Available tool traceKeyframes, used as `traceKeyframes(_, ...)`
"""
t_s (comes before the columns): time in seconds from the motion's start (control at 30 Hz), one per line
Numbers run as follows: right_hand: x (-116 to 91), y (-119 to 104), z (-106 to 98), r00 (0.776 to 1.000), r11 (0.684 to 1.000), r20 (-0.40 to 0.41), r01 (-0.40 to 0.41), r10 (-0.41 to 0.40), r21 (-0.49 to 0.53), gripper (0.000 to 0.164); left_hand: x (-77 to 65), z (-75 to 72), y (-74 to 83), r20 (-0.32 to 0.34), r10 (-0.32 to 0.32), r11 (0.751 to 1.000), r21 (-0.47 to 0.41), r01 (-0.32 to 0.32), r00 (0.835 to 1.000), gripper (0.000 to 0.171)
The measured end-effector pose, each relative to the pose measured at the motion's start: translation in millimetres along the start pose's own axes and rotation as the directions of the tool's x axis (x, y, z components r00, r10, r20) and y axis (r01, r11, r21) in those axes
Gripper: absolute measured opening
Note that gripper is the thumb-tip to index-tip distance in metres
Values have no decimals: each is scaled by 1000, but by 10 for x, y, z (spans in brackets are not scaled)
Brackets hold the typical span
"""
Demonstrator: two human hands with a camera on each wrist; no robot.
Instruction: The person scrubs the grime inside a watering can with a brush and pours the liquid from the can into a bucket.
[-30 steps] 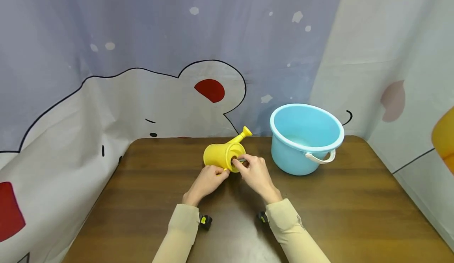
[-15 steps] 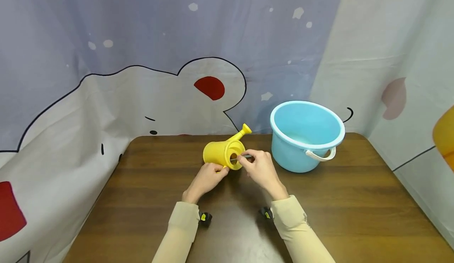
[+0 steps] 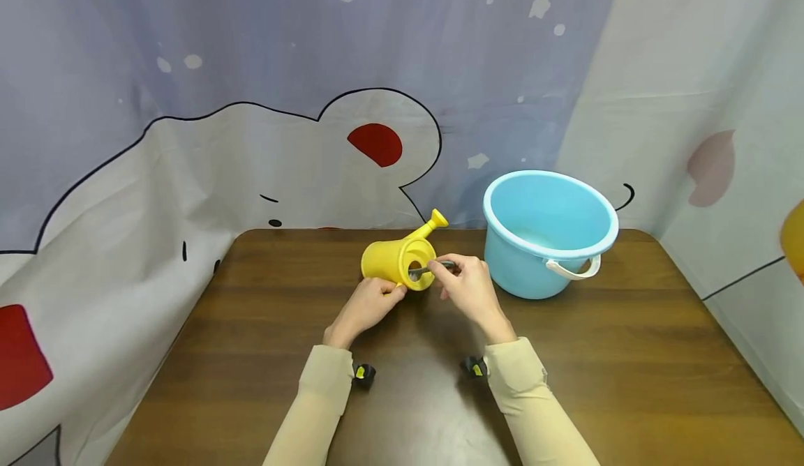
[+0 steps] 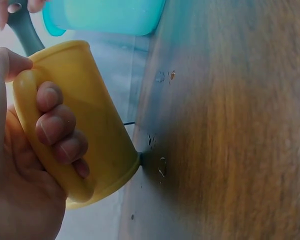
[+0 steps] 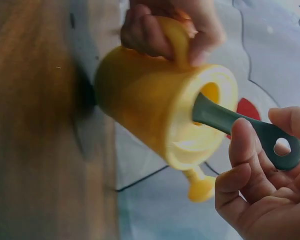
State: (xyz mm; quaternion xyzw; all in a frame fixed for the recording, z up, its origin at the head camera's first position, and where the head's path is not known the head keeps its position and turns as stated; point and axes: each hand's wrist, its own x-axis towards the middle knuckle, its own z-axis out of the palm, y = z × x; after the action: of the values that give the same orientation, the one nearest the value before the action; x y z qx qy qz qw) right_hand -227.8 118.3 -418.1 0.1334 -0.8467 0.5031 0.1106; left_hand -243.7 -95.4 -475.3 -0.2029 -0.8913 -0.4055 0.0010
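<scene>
A yellow watering can (image 3: 384, 261) is tipped over, its open top facing right and its spout (image 3: 430, 226) pointing back. My left hand (image 3: 370, 303) grips its handle (image 4: 50, 145), fingers curled through the loop. My right hand (image 3: 467, 290) pinches a dark green handle (image 5: 225, 117) with a round hole in its end, between thumb and fingers. The far end of this tool runs through the can's opening and is hidden inside. In the left wrist view, the can's base edge is close over the table.
A light blue bucket (image 3: 511, 271) with a white carrying handle (image 3: 574, 271) stands at the back right of the brown wooden table (image 3: 264, 354). Small water drops (image 4: 162, 167) lie near the can. A patterned curtain (image 3: 283, 173) hangs behind the table.
My right hand has moved right, drawing more of the dark green handle out of the can's opening. The left hand keeps its grip, and the head view has tilted slightly downward.
</scene>
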Motion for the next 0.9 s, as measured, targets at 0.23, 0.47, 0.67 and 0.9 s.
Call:
traceKeyframes(0.23,31,135,144,998,999,50,-37,36,34,18,23,-8,31,20,-14,1000,24,14,1000,44)
traceKeyframes(0.47,56,155,170,996,998,82,-47,44,36,15,47,-19,8,-5,3,1000,11,-3,1000,44)
traceKeyframes(0.67,55,107,44,995,999,94,-42,41,5,12,24,-5,-67,10,-34,999,-25,34,999,44)
traceKeyframes(0.9,71,1,-49,995,999,97,-31,30,11,13,15,-27,-72,6,-44,999,-21,44,999,45)
